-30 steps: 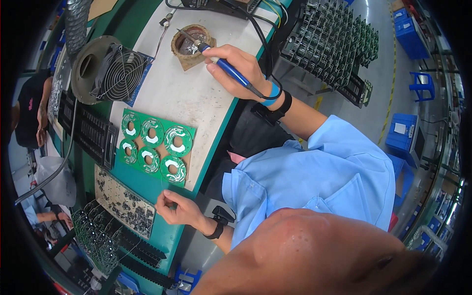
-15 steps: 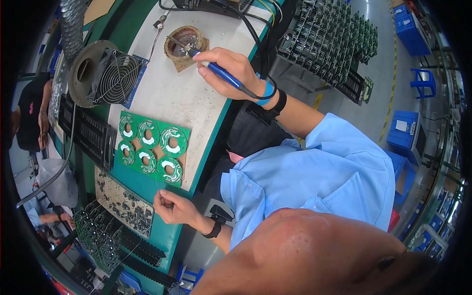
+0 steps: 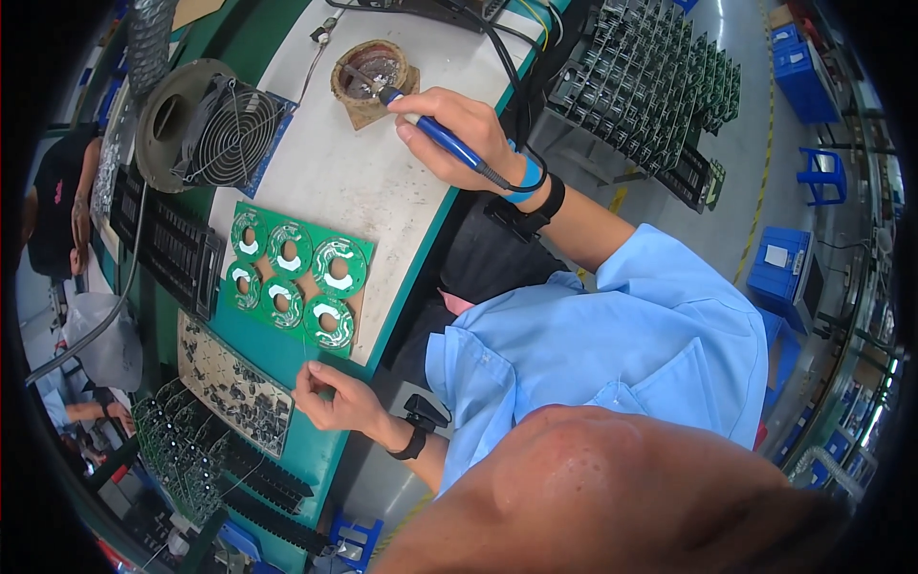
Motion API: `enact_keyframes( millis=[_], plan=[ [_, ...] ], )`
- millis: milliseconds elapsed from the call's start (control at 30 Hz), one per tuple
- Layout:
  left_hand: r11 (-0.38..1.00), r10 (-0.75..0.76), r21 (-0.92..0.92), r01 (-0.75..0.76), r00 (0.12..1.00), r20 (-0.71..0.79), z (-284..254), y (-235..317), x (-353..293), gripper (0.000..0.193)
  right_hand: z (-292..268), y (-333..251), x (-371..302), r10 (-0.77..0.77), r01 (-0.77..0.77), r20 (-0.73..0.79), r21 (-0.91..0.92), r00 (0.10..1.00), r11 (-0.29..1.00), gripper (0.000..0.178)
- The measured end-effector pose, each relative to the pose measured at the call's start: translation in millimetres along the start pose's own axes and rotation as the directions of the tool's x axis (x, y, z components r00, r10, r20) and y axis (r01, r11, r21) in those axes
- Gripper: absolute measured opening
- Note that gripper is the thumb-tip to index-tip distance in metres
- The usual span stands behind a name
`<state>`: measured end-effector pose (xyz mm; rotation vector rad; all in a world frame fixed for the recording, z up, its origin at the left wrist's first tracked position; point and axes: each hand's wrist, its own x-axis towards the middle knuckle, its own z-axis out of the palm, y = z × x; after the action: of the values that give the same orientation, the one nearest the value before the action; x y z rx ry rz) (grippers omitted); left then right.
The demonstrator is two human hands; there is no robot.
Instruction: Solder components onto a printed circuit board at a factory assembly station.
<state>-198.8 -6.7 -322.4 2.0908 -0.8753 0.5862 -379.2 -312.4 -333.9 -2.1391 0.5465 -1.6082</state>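
Observation:
My right hand (image 3: 453, 139) grips a blue soldering iron (image 3: 448, 142) like a pen. Its tip reaches into a round brown pot (image 3: 373, 72) with silvery bits inside, standing on a squarish base. My left hand (image 3: 335, 397) is closed in a pinch at the bench's near side, on a thin solder wire (image 3: 304, 346) that shows only faintly above the fingertips. Just beyond that hand lies a green circuit board panel (image 3: 304, 256) of several ring-shaped boards with white patches. The wire's upper end is near the panel's lower edge; whether it touches cannot be made out.
A fan with a wire guard (image 3: 234, 137) stands at the far left of the white bench top (image 3: 402, 206). Left of my left hand lies a tray of small dark parts (image 3: 234, 387). Black slotted racks (image 3: 167, 239) line the back. Stacked boards (image 3: 636, 91) fill a rack at right.
The whole view has shifted slightly. The iron's tip stays in the pot, with its handle moved a little. My left hand keeps its pinch near the panel.

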Motion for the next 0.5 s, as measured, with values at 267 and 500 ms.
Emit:
enact_keyframes(
  millis=[267, 500],
  plan=[
    [0.998, -0.058, 0.035, 0.056, 0.996, 0.061, -5.1, -6.0, -3.2, 0.019, -1.0, -3.3, 0.2, 0.012, -0.01, 0.03, -0.041, 0.999, 0.999, 0.028],
    [0.999, -0.031, 0.033, 0.029, 0.997, 0.066, -6.5, -7.8, -3.7, 0.017, -0.1, -3.8, -0.6, 0.014, -0.012, 0.039, -0.055, 0.999, 0.998, 0.028]
  ],
)
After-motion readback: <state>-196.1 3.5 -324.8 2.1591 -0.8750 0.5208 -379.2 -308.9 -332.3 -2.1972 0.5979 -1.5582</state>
